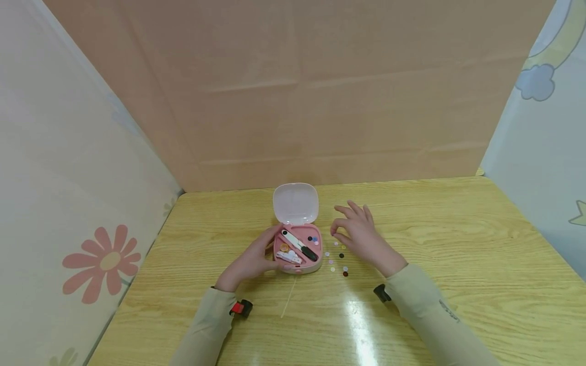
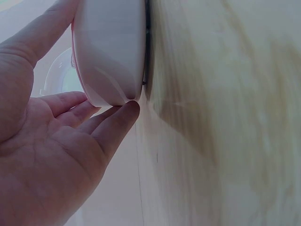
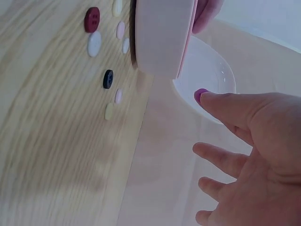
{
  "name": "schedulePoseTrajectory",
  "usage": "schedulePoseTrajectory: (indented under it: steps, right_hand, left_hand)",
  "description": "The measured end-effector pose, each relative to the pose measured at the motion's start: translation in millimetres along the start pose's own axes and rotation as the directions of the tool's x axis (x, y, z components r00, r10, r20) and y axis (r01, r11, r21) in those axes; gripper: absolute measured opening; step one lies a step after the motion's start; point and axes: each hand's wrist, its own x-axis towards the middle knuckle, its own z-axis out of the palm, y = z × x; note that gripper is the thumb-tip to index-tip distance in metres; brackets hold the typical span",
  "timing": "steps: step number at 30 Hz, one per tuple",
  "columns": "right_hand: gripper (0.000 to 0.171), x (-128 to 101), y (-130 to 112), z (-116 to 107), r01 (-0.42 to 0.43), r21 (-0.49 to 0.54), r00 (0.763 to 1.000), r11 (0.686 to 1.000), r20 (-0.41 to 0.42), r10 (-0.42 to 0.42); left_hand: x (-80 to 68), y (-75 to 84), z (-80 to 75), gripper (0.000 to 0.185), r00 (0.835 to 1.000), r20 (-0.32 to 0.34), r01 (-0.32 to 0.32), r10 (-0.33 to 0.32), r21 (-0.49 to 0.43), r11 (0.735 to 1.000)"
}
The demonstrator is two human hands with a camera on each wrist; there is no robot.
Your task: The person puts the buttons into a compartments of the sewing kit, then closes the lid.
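Note:
A pink and white sewing box (image 1: 316,268) lies with its lid (image 1: 295,203) raised at the back. My left hand (image 1: 251,262) grips the box's left side, thumb at the front and fingers along the side and back; the left wrist view shows the fingertips against the white wall (image 2: 110,52). Inside are a white tool with a black end (image 1: 299,245), white pieces (image 1: 288,257) and, in the right compartment, several small buttons (image 1: 312,239). My right hand (image 1: 361,236), right of the box, pinches a purple button (image 3: 200,95) between thumb and forefinger, the other fingers spread.
Several loose buttons lie on the wooden table (image 1: 439,300) right of the box, among them a dark red button (image 3: 92,20) and a black button (image 3: 108,79). A thin pale strip (image 1: 288,297) lies in front of the box. An upright brown panel (image 1: 320,101) stands behind the table.

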Motion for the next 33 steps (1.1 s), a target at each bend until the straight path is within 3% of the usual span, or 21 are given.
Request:
schedulePoseTrajectory:
  steps: [20, 27, 33]
  right_hand:
    - [0.011, 7, -11, 8, 0.064, -0.001, 0.998, 0.998, -0.007, -0.064]
    - [0.013, 9, -14, 12, 0.072, 0.017, 0.997, 0.997, -0.001, -0.071]
    - [0.013, 11, -16, 16, 0.078, 0.009, 0.997, 0.997, 0.014, -0.078]
  left_hand:
    - [0.3, -2.2, -0.2, 0.093, 1.000, -0.002, 0.015, -0.015, 0.012, 1.000]
    - [8.1, -31.1, 3.5, 0.096, 1.000, -0.023, 0.012, -0.011, 0.035, 0.999]
    - [10.4, -36.7, 2.9, 0.097, 1.000, -0.016, 0.012, -0.012, 0.029, 1.000]
